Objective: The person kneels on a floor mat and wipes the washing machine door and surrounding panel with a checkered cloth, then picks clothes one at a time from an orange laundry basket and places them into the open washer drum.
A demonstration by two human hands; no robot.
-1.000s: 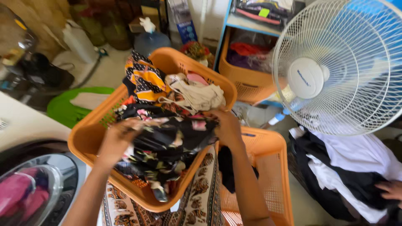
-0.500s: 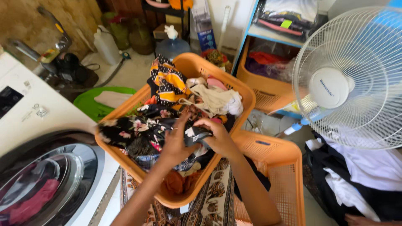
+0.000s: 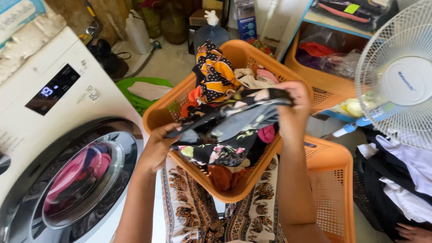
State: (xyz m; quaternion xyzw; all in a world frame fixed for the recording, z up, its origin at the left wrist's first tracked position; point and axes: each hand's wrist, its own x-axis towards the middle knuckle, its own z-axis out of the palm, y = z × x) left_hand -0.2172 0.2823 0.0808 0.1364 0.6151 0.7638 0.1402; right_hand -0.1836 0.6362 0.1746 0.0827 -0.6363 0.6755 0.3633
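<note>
Both hands, left hand [image 3: 158, 146] and right hand [image 3: 294, 108], pinch a dark floral garment [image 3: 225, 128]; it hides the orange basket's [image 3: 157, 117] contents.

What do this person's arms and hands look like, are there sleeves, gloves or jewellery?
Both forearms are bare, with no sleeve in view. The left hand and right hand wear no gloves, and no watch, bracelet or ring shows. Below the arms a patterned cloth in brown, black and cream is worn.
</note>
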